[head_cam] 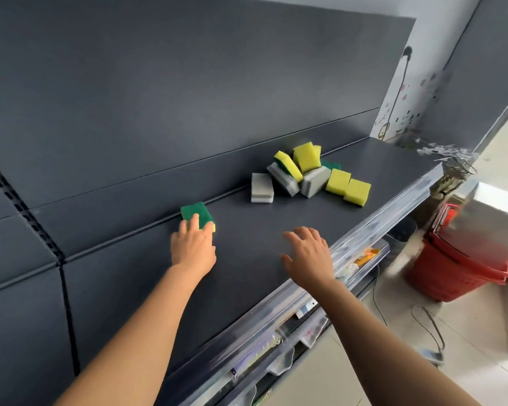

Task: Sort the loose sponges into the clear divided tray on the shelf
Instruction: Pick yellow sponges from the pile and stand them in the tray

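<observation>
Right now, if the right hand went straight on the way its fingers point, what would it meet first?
The right hand, open and holding nothing, would cross bare shelf first. It would then probably meet the tilted grey sponge, though depth is unclear here.

green sponge | yellow sponges | grey sponges | dark grey shelf | red baskets
</observation>
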Available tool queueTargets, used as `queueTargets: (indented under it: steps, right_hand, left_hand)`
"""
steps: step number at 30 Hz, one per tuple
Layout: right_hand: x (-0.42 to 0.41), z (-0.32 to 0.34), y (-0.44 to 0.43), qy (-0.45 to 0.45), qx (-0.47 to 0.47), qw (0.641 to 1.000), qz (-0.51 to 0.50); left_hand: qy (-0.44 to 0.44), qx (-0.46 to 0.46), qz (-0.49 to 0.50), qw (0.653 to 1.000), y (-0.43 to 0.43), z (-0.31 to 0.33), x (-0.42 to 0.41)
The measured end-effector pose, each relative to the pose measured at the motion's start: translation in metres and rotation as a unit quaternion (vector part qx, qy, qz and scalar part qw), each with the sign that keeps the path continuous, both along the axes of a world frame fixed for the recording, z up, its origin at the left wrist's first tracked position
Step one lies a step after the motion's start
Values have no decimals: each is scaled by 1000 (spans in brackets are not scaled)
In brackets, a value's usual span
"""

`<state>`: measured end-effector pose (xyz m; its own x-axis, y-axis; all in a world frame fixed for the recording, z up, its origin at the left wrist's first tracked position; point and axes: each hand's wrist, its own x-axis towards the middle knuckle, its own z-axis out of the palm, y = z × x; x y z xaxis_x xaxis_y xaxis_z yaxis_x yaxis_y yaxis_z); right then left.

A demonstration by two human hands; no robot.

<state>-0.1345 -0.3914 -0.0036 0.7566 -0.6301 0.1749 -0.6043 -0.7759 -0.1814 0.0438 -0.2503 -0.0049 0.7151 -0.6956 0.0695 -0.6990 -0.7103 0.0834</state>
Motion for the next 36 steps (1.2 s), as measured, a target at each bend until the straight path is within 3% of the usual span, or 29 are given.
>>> queueTargets:
  steps: [4, 9, 15, 24, 32, 36]
  right_hand:
    - [13, -1, -41, -2, 13, 999, -36]
    - [21, -9, -79, -6, 30, 997, -66]
    - [21, -10, -130, -39, 43, 992, -111]
    - [6, -5, -214, -10, 75, 976, -204]
    - [5, 5, -213, 83, 62, 992, -65]
    - [14, 17, -198, 129, 133, 982, 44]
  left_hand:
    - [67, 12, 56, 996, -40, -11, 16]
    - [19, -39, 26, 999, -84, -11, 15]
    - [31, -72, 20, 997, -124, -9, 5]
    - [46, -297, 117, 947, -153, 17, -19]
    - [51, -338, 77, 936, -170, 7, -46]
    - [70, -343, 97, 932, -172, 7, -58]
